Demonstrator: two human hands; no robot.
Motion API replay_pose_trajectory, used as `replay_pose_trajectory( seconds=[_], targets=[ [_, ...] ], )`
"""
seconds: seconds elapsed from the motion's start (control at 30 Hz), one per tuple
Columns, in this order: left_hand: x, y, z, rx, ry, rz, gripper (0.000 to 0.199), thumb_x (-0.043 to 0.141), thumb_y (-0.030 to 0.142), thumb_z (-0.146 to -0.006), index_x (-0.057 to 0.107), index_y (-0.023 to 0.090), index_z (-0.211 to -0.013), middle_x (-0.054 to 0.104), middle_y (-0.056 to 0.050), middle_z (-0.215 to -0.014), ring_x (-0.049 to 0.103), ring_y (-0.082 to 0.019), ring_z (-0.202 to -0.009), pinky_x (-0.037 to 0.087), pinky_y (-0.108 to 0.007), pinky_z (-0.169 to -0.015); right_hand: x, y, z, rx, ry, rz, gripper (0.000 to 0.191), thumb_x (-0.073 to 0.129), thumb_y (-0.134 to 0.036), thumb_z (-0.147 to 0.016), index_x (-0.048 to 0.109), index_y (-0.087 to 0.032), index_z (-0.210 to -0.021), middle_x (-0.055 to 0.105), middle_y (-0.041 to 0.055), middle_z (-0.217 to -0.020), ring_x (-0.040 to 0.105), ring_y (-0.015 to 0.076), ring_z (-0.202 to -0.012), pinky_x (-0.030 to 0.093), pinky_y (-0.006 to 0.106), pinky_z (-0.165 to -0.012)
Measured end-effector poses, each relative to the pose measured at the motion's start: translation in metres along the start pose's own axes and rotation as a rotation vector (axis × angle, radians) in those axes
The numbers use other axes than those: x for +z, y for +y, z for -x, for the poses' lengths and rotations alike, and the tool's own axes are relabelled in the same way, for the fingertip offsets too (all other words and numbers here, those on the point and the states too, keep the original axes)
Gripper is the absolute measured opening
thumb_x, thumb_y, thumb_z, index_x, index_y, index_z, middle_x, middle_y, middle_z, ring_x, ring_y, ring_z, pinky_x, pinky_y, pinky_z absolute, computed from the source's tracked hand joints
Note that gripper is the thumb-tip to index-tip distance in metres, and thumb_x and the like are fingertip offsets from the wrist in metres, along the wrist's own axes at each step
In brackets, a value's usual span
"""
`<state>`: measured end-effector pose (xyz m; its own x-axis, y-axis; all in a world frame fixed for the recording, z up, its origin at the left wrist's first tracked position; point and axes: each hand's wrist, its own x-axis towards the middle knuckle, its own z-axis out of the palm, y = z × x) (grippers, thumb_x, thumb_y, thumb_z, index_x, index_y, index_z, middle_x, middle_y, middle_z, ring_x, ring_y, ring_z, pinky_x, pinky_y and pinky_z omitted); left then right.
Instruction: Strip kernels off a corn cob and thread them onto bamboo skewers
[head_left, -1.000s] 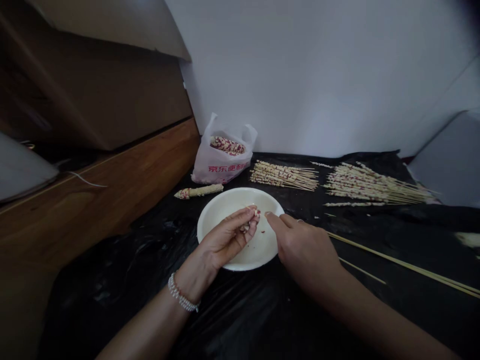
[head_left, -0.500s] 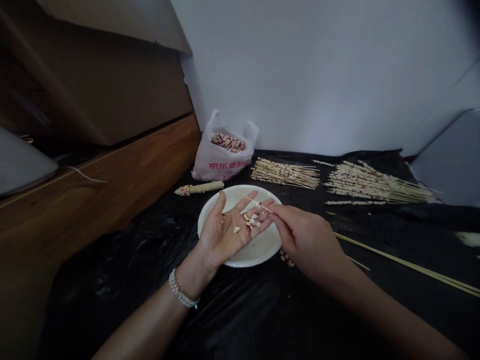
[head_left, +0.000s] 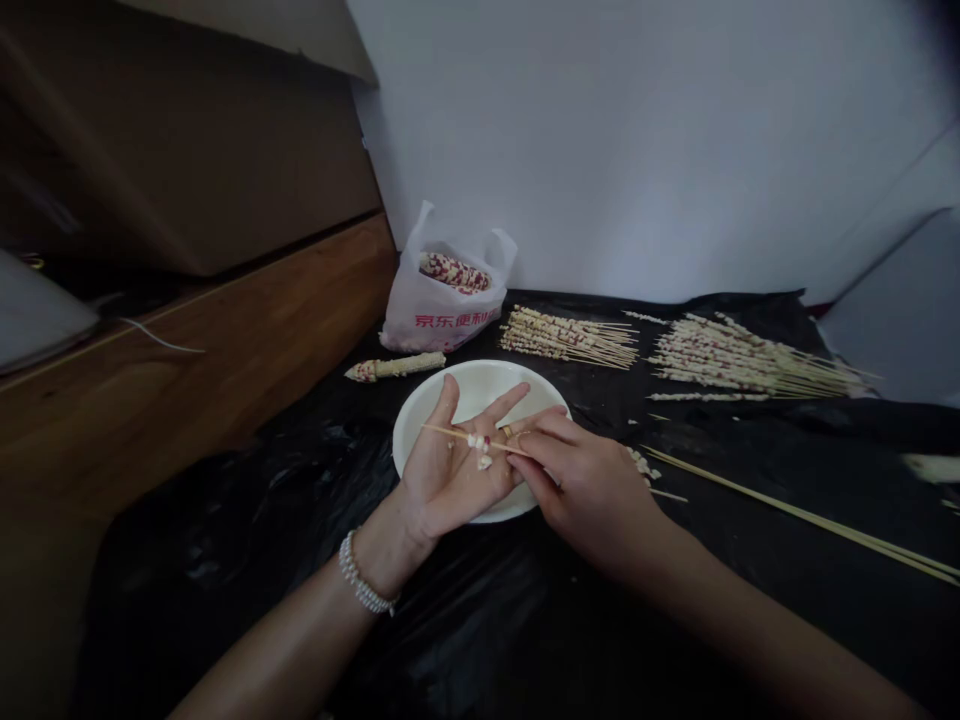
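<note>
Palm up, my left hand [head_left: 456,465] is open over the white bowl [head_left: 405,420], fingers spread. A loose corn kernel [head_left: 484,463] lies on the palm; others near the fingers are partly hidden by my right hand. My right hand [head_left: 577,465] pinches a thin wooden skewer [head_left: 442,430] that lies slantwise above the left palm. A few pale and dark red kernels [head_left: 478,442] are threaded on its middle. Whether the skewer touches the palm I cannot tell.
Behind the bowl stand a plastic bag [head_left: 442,318] holding corn cobs and a mostly stripped cob [head_left: 397,368]. Two piles of kernel-threaded skewers [head_left: 566,337] [head_left: 720,360] lie on black plastic sheeting [head_left: 300,570]. Long bare sticks [head_left: 795,510] and loose kernels [head_left: 643,463] are at right.
My right hand has moved left and down, bringing the skewer from the left fingers across to the middle of the palm. The view has shifted slightly.
</note>
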<state>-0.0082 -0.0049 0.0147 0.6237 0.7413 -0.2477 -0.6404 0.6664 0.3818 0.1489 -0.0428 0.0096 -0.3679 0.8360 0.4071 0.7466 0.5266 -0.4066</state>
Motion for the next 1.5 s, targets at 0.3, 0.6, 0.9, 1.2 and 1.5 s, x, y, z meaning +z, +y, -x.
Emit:
replay_pose_trajectory(
  seconds=[0.3, 0.6, 0.9, 1.2, 1.5],
  targets=[
    [-0.005, 0.001, -0.003, -0.092, -0.030, 0.005, 0.066, 0.043, 0.057, -0.092, 0.050, 0.010, -0.137, 0.064, -0.020, -0.122, 0.065, -0.028, -0.105, 0.051, -0.040, -0.089, -0.005, 0.004, -0.004, 0.027, 0.053, -0.067, 0.022, 0.050, -0.020, -0.093, 0.067, -0.018, -0.081, 0.065, 0.0042, -0.088, 0.061, 0.0155, -0.076, 0.045, 0.027, -0.068],
    [-0.010, -0.012, -0.009, 0.158, 0.114, -0.335, 0.018, 0.067, 0.005, -0.081, 0.075, 0.011, -0.096, 0.076, -0.008, -0.094, 0.070, -0.012, -0.087, 0.051, -0.023, -0.092, -0.014, 0.014, -0.009, 0.121, 0.135, -0.003, 0.020, 0.052, -0.019, -0.091, 0.065, -0.018, -0.076, 0.056, -0.0004, -0.074, 0.051, 0.0122, -0.063, 0.036, 0.026, -0.059],
    [-0.009, -0.006, -0.010, 0.279, 0.258, -0.386, 0.014, 0.068, 0.002, -0.079, 0.076, 0.009, -0.088, 0.076, -0.009, -0.087, 0.071, -0.011, -0.075, 0.056, -0.015, -0.073, -0.023, 0.010, -0.008, 0.140, 0.130, 0.019, 0.020, 0.053, -0.034, -0.094, 0.064, -0.018, -0.091, 0.062, 0.0012, -0.078, 0.056, 0.0156, -0.069, 0.038, 0.028, -0.064],
    [-0.007, 0.013, -0.012, 0.400, 0.354, -0.216, 0.019, 0.058, -0.004, -0.084, 0.071, 0.008, -0.090, 0.074, -0.008, -0.090, 0.071, -0.009, -0.076, 0.059, -0.014, -0.074, -0.025, 0.007, -0.005, 0.136, -0.073, 0.158, 0.028, 0.039, -0.020, -0.097, 0.067, -0.021, -0.099, 0.072, 0.0063, -0.099, 0.067, 0.0219, -0.089, 0.044, 0.031, -0.073],
    [-0.011, 0.016, -0.014, 0.477, 0.366, -0.229, 0.018, 0.062, -0.003, -0.082, 0.072, 0.008, -0.092, 0.074, -0.009, -0.090, 0.071, -0.010, -0.077, 0.058, -0.015, -0.077, -0.023, 0.009, -0.006, 0.190, -0.123, 0.282, 0.030, 0.041, -0.020, -0.096, 0.067, -0.024, -0.111, 0.074, 0.0060, -0.100, 0.069, 0.0231, -0.082, 0.042, 0.030, -0.060]
  ],
)
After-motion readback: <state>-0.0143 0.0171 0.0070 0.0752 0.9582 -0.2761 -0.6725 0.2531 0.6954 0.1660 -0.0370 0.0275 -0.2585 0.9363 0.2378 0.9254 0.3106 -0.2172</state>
